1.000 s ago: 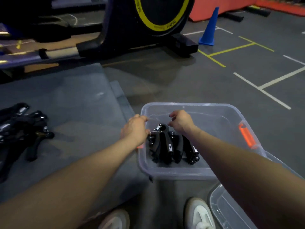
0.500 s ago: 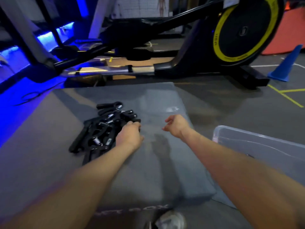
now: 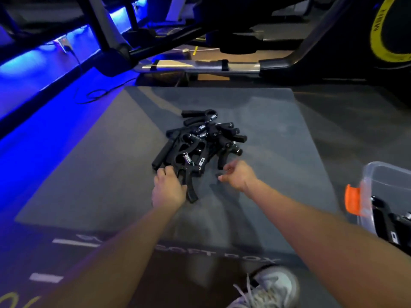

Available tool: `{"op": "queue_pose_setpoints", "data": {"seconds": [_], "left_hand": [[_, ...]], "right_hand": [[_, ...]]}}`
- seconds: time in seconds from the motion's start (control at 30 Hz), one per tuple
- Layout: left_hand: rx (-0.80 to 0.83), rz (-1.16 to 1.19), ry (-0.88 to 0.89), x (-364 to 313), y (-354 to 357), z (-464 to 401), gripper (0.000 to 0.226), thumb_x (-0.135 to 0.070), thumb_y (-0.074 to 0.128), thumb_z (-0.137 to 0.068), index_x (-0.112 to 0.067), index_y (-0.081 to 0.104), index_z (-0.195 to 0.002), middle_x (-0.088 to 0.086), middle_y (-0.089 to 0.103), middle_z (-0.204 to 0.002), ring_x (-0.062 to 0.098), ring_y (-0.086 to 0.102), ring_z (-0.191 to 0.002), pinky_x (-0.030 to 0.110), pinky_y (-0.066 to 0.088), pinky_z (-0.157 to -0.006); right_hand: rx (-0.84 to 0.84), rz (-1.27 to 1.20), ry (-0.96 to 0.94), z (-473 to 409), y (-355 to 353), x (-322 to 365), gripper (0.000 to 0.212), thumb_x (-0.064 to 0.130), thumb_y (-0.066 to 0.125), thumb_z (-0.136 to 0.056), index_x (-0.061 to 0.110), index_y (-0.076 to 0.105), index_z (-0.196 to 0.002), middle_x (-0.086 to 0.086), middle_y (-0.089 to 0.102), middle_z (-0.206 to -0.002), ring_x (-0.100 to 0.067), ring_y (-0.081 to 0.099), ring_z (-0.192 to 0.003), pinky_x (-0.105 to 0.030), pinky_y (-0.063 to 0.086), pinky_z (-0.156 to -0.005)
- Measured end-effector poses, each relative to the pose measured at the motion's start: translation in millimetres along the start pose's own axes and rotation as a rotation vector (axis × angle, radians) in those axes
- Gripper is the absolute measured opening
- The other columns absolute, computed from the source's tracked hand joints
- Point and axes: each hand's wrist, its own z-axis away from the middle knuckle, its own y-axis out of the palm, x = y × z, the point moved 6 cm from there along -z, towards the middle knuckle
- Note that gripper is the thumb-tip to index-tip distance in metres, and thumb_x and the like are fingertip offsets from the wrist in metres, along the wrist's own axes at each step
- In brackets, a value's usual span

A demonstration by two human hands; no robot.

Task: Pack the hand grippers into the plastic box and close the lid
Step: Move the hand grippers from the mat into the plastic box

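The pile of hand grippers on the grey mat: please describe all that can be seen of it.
The pile of hand grippers is a loose tangle of black, plastic-looking grippers with padded handles and shiny metal coil springs, lying crosswise on each other near the middle of the grey mat. Handles stick out in several directions. The left hand grips the nearest gripper at the front edge; the right hand is just short of the pile, holding nothing.

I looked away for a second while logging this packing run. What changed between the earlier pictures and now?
Both hands left the box and swung left to the pile of grippers on the mat. The left hand now grips a handle at the pile's near edge; the right hand hovers beside it, fingers loosely curled, holding nothing. The pile lies much as before, and the packed grippers are still in the box.
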Motion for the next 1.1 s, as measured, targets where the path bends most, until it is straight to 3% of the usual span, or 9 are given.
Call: {"op": "queue_pose_setpoints", "data": {"seconds": [0.13,0.27,0.47,0.57,0.73,0.8,0.87,0.97,1.1], "left_hand": [[0.042,0.031,-0.081,18.0,14.1,-9.2,0.059,-0.025,0.063,-0.087,-0.006,0.033,-0.135,0.016,0.036,-0.139,0.035,0.035,-0.132,0.044,0.034,-0.106],[0.105,0.042,-0.141,26.9,27.4,-18.1,0.055,-0.024,0.060,-0.089,-0.005,0.034,-0.134,0.017,0.040,-0.138,0.036,0.042,-0.129,0.045,0.038,-0.103],[0.126,0.035,-0.159,31.2,23.7,-23.1,0.045,-0.022,0.065,-0.083,-0.011,0.050,-0.124,0.014,0.058,-0.125,0.035,0.058,-0.113,0.039,0.048,-0.094],[0.150,0.103,-0.139,18.0,22.8,-12.3,0.039,-0.020,0.065,-0.081,-0.014,0.057,-0.118,0.012,0.064,-0.117,0.034,0.062,-0.107,0.038,0.051,-0.092],[0.213,0.179,0.036,-50.6,6.6,3.1,0.025,-0.015,0.067,-0.083,-0.005,0.062,-0.106,0.012,0.067,-0.104,0.028,0.065,-0.096,0.029,0.049,-0.082],[0.249,0.174,0.155,-92.6,-1.6,12.9,0.023,-0.013,0.067,-0.083,-0.005,0.064,-0.104,0.008,0.065,-0.094,0.023,0.062,-0.087,0.024,0.045,-0.078],[0.276,0.218,0.235,-135.1,-4.8,24.9,0.021,-0.010,0.068,-0.082,-0.004,0.066,-0.102,0.007,0.065,-0.090,0.021,0.062,-0.084,0.025,0.048,-0.080],[0.323,0.239,0.324,-201.3,1.0,47.0,0.026,-0.010,0.071,-0.080,-0.005,0.067,-0.105,0.004,0.062,-0.085,0.017,0.056,-0.082,0.024,0.044,-0.077],[0.479,0.498,0.288,-285.7,32.0,86.6,0.038,-0.008,0.073,-0.078,-0.008,0.058,-0.113,0.013,0.066,-0.108,0.028,0.064,-0.094,0.039,0.056,-0.082]], "right_hand": [[0.003,-0.002,0.018,-6.4,6.2,-9.5,0.038,0.014,0.072,-0.080,0.006,0.060,-0.115,0.000,0.055,-0.081,-0.016,0.052,-0.085,-0.015,0.035,-0.057],[0.001,0.011,0.038,-7.8,2.3,-19.7,0.039,0.014,0.072,-0.080,0.003,0.060,-0.115,0.007,0.046,-0.066,-0.017,0.051,-0.085,-0.022,0.039,-0.063],[0.020,0.014,0.034,0.3,-8.1,-18.9,0.038,0.015,0.072,-0.080,0.003,0.061,-0.115,-0.003,0.055,-0.084,-0.017,0.051,-0.085,-0.013,0.034,-0.057],[0.018,-0.006,0.032,8.6,-21.3,-15.5,0.039,0.015,0.071,-0.082,0.004,0.059,-0.118,-0.006,0.055,-0.091,-0.018,0.051,-0.085,-0.018,0.037,-0.057],[-0.039,-0.060,0.044,27.7,-65.8,-15.1,0.037,0.014,0.068,-0.084,0.003,0.059,-0.117,-0.005,0.055,-0.081,-0.012,0.047,-0.059,-0.022,0.038,-0.057],[-0.070,-0.123,0.048,38.9,-93.9,-19.0,0.035,0.013,0.067,-0.084,0.002,0.059,-0.116,-0.001,0.052,-0.072,-0.014,0.050,-0.064,-0.020,0.038,-0.058],[-0.101,-0.217,0.055,52.1,-124.2,-27.1,0.024,0.011,0.066,-0.085,0.006,0.060,-0.108,-0.003,0.052,-0.073,-0.019,0.051,-0.072,-0.025,0.041,-0.061],[-0.177,-0.416,0.078,77.0,-173.9,-45.1,0.006,0.010,0.061,-0.089,0.012,0.056,-0.085,-0.003,0.050,-0.068,-0.015,0.048,-0.062,-0.024,0.040,-0.057],[-0.265,-0.669,0.071,109.9,-241.1,-76.2,0.019,0.008,0.051,-0.094,0.015,0.054,-0.077,-0.003,0.053,-0.068,-0.010,0.047,-0.059,-0.022,0.041,-0.058]]}}
